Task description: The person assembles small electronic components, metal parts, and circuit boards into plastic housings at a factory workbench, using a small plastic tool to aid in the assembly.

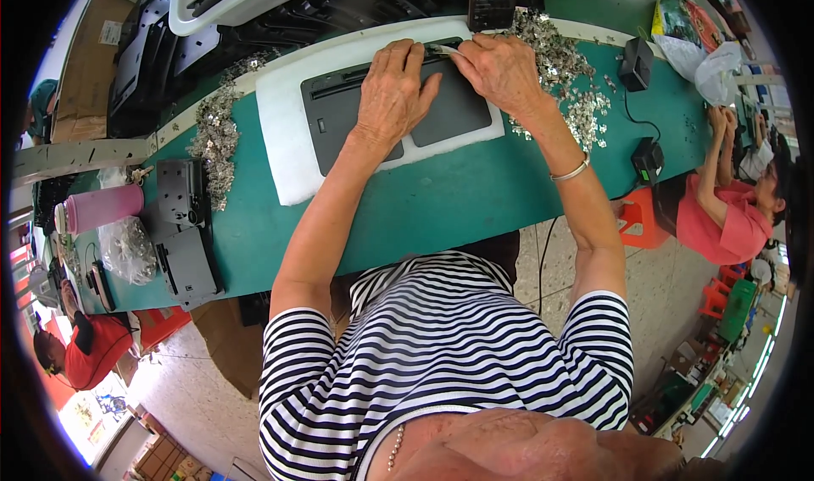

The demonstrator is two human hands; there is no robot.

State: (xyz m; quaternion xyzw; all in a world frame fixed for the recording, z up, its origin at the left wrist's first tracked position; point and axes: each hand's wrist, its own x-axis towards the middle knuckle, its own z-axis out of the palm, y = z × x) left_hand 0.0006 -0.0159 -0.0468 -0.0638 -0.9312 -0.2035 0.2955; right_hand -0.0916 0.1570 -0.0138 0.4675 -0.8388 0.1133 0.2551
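A dark grey plastic panel [339,129] with a long slot along its far side lies on a white foam pad [275,146]. My left hand [392,95] rests on the panel with the fingers stretched out and the thumb apart. At the panel's far edge, the fingers of my right hand [502,70] are pinched together around a thin, pale piece too small to make out. A heap of small shiny metal clips [547,49] lies just beyond and right of that hand. My left fingers cover part of the slot.
More metal clips [216,138] are piled left of the pad. Black plastic parts [348,6] stand along the far side. Grey casings [186,261], a pink roll [106,207] and a black adapter [634,64] lie on the green table [407,218]. People sit at both sides.
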